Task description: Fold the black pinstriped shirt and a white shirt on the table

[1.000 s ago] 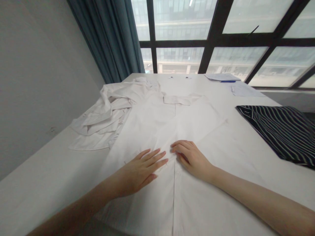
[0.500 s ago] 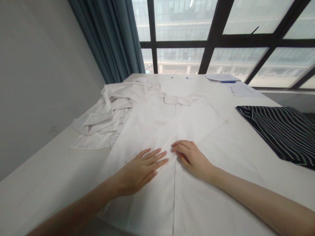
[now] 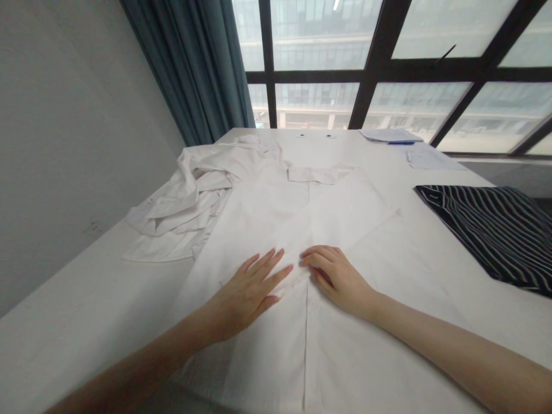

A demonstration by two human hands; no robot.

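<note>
A white shirt [image 3: 263,368] lies spread on the table, its collar [image 3: 313,174] at the far end and its front opening running down the middle toward me. My left hand [image 3: 250,290] rests flat on the cloth left of the opening, fingers spread and holding nothing. Just right of it, my right hand [image 3: 338,279] has its fingers bent down and drawn together at the front edge of the shirt. The fingertips pinch the cloth there, partly hidden under the hand. A small button shows below the right hand.
Another white garment [image 3: 172,215] lies crumpled to the left, reaching beside the shirt. On the right is a folded black striped garment [image 3: 495,230]. Papers [image 3: 390,135] with a blue pen [image 3: 401,143] lie at the far right of the white table [image 3: 69,322], before the windows.
My left hand has turned slightly, its fingers shifting up and away from me across the cloth, with the thumb spread wider. My right hand stays in place.
</note>
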